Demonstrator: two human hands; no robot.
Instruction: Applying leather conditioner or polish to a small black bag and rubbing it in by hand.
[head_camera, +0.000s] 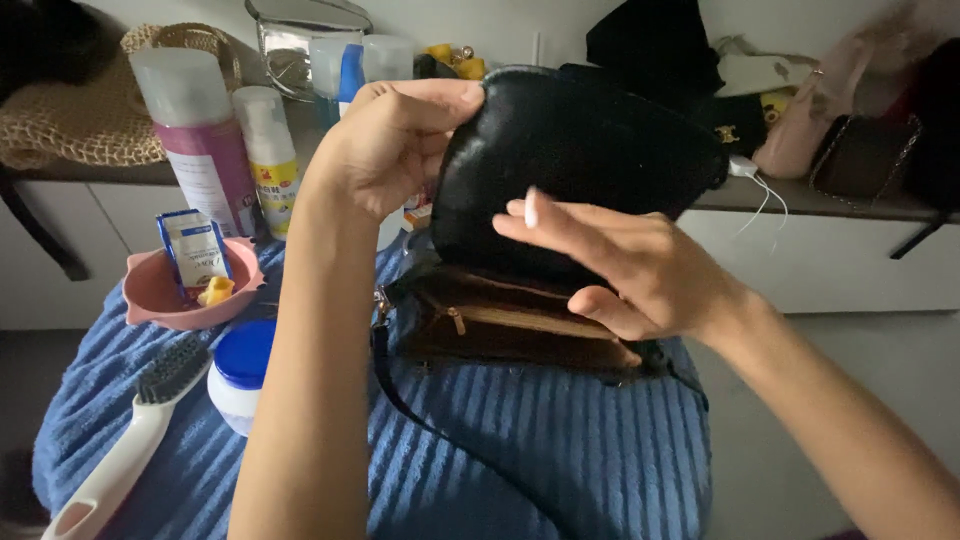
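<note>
A black leather handbag (590, 150) rests on a blue striped towel (560, 450), its flap lifted so the brown lining and a zip pocket (500, 320) show. My left hand (390, 140) pinches the top edge of the raised flap. Against the flap's inner side lies my right hand (630, 265), fingers spread flat and thumb down by the bag's opening. The bag's black strap (420, 420) trails across the towel toward me.
Left on the towel: a pink bowl (160, 295) with a small blue-white packet, a blue-lidded jar (240, 370), a white brush (130, 450). Bottles (200, 140) stand behind. A shelf (820, 200) at the back holds other bags and a white cable.
</note>
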